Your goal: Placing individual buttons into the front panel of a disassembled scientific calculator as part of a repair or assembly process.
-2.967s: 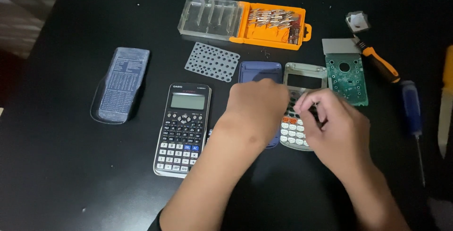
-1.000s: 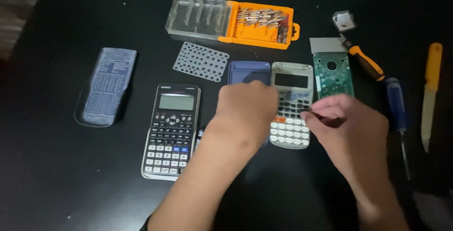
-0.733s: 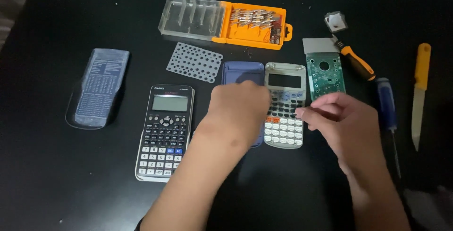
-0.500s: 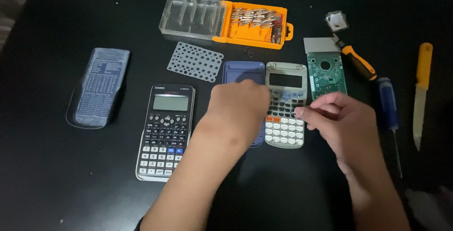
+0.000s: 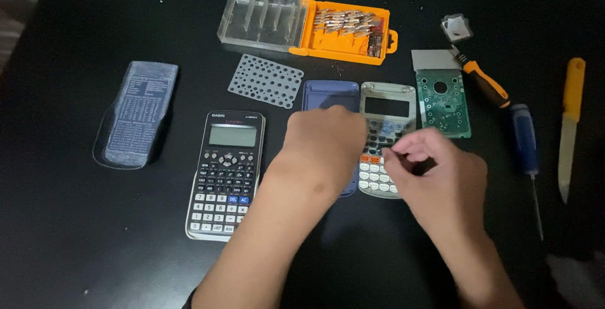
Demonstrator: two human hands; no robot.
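Observation:
A grey calculator front [image 5: 386, 104] with white and orange keys lies at the middle of the black table, beside a blue back shell [image 5: 322, 93]. My left hand [image 5: 328, 142] rests knuckles-up across the shell and the grey front's left edge, fingers curled down onto them. Over the grey front's right-hand keys, my right hand [image 5: 441, 170] has its fingertips pinched together. Whether anything small sits in the pinch cannot be seen. A green circuit board [image 5: 443, 103] lies just right of the grey front.
A black scientific calculator [image 5: 227, 173] and its dark slide cover [image 5: 135, 115] lie to the left. Behind are a perforated grey key mat [image 5: 266, 81] and an open orange bit case [image 5: 309, 26]. On the right lie an orange-handled tool [image 5: 482, 82], a blue screwdriver [image 5: 524, 142] and a yellow-handled knife [image 5: 570, 126].
Both hands stay on the grey calculator front. My right hand's pinched fingers have shifted slightly left over the keys. The view has moved a little.

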